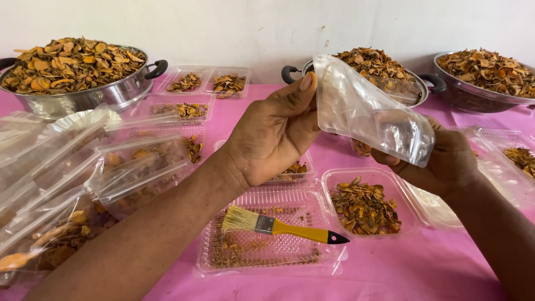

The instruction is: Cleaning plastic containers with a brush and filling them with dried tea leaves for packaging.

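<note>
- Clear plastic bag [370, 111] held up in mid-air above the table, between both hands, apparently empty, tilted with one corner high.
- Left hand [273, 136] pinching the bag's upper left corner between thumb and fingers; held from the edge, seemingly to keep the mouth reachable.
- Right hand [446, 161] gripping the bag from below and behind at its lower right; fingers mostly hidden by the plastic, so exact hold hard to make out.
- Directly beneath: open plastic tray [365, 206] filled with dried orange-brown slices, close under the bag, probably for easy reach.
- Just left of it, a flat lid [267, 245] with crumbs and a yellow-handled brush [278, 226] laid across, bristles pointing left, untouched by either hand.
- At far left, stacked filled bags [83, 184], overlapping and lying on their sides; contents blurred through glare.
- Along the back wall, three metal pans heaped with the same slices: left pan [78, 89], middle pan [423, 89] partly hidden behind the bag, right pan [479, 95] cut off by the frame edge.
- More small trays [206, 83] near the back, partly filled.
- Pink tablecloth [423, 267] under everything.
- Another tray [512, 161] at right, cut off, contents only partly visible.
</note>
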